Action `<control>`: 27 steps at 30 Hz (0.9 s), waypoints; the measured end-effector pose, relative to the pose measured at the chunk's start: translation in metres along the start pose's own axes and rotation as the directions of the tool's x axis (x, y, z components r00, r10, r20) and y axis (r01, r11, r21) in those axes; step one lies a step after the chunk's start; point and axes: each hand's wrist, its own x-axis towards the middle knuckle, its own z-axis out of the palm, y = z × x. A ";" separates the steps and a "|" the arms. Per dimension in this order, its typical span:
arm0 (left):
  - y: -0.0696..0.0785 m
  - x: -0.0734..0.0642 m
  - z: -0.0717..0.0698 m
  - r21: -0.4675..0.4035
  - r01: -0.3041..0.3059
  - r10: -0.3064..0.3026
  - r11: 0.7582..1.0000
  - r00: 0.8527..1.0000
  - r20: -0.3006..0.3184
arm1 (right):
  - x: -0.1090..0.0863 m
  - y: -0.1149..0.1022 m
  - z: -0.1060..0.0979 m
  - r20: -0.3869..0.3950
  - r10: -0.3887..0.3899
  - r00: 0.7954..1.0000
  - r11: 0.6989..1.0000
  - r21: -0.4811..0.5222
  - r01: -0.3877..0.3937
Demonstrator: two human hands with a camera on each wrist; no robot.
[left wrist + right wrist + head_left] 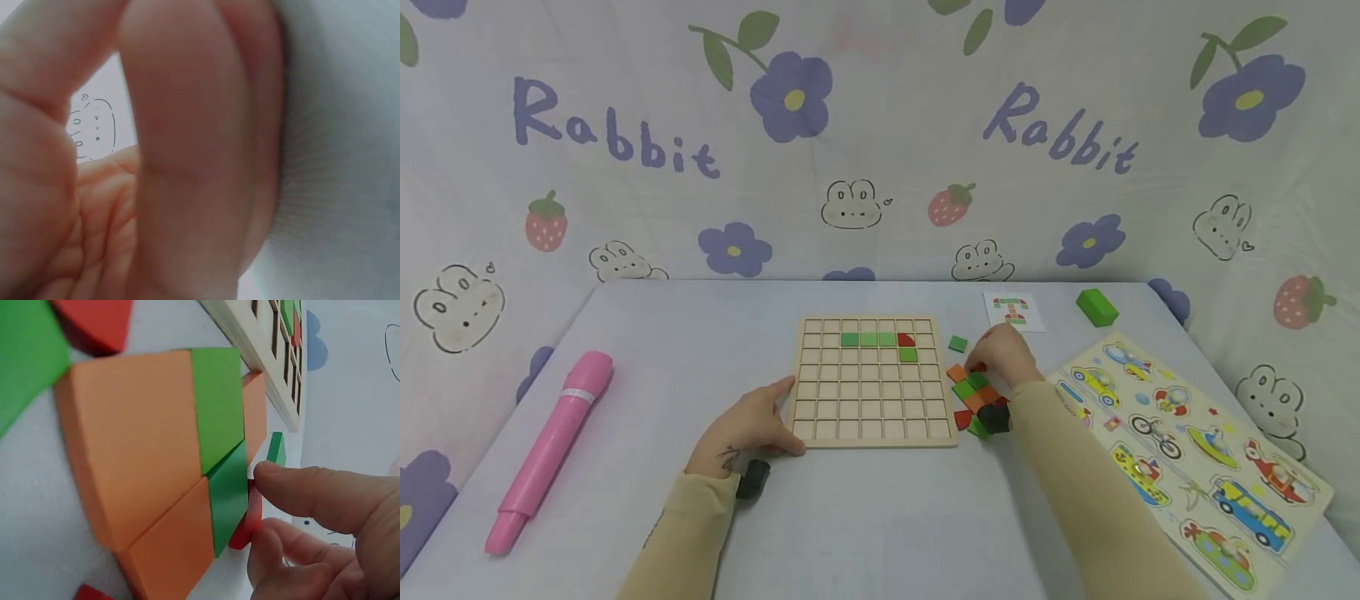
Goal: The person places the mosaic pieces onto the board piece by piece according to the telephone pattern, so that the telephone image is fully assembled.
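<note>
A wooden grid board (850,408) lies in the middle of the table. In its upper rows sit several green square tiles (868,339) and a red quarter-round tile (906,340). My left hand (741,425) rests against the board's left side, thumb at the near corner; in the left wrist view its fingers (187,150) fill the picture. Right of the board, my right hand (1006,354) pinches a red tile (251,519) between thumb and fingertips. Beside it is a cluster of loose orange tiles (134,444), green tiles (219,406) and red tiles (962,418).
A pattern card (1033,317) and a green block (1097,307) lie at the back right. A picture puzzle board (1165,400) sits under and beyond my right forearm. At the far left lies a pink marker-shaped object (553,442). A printed curtain (880,150) hangs behind the table.
</note>
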 end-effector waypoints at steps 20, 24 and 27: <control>0.000 0.000 0.000 0.009 0.004 -0.004 1.000 1.000 -0.004 | -0.004 -0.002 0.003 -0.049 -0.027 0.998 0.998 -0.052 0.025; 0.000 0.000 0.000 -0.001 0.004 -0.004 1.000 1.000 -0.002 | -0.005 -0.017 0.002 -0.071 -0.135 0.988 0.987 0.082 0.141; 0.000 0.000 0.000 -0.018 0.004 -0.004 1.000 1.000 0.000 | -0.007 -0.035 0.004 -0.065 -0.239 0.969 0.946 0.212 0.247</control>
